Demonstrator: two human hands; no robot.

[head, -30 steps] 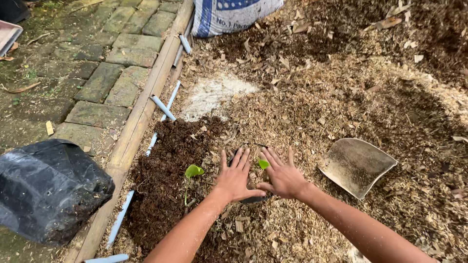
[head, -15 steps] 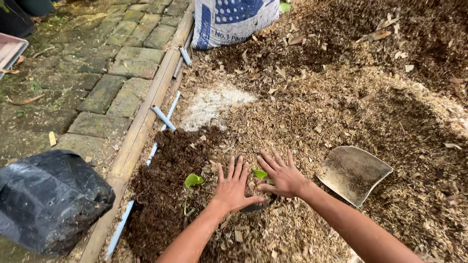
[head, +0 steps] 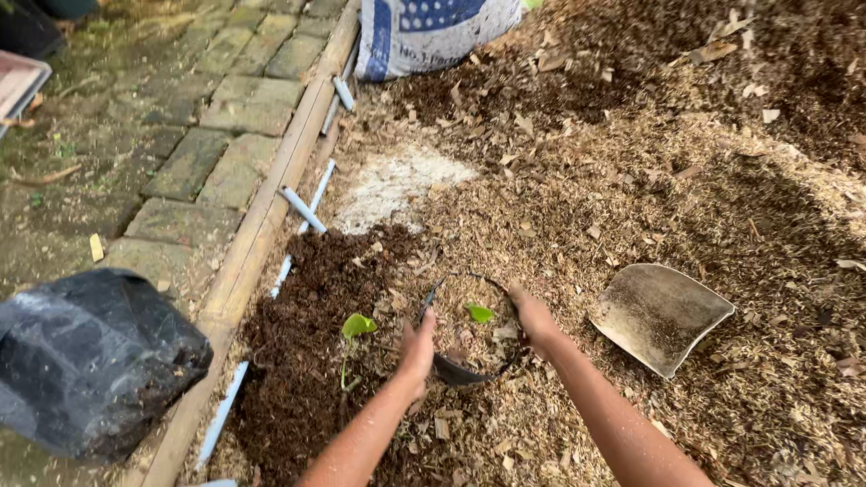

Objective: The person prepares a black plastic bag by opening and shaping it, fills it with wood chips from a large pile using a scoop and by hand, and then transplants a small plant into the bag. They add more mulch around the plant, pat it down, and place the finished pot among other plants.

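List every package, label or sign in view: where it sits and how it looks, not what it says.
Printed sack: top of the bed beside the wooden edging, bulging, white with blue panels and dark print.
Black plastic bag: on the paving at lower left, crumpled, unlabelled.
No signs or screens.

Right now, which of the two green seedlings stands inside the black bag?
The right seedling, between both hands; the left seedling grows in bare dark soil.
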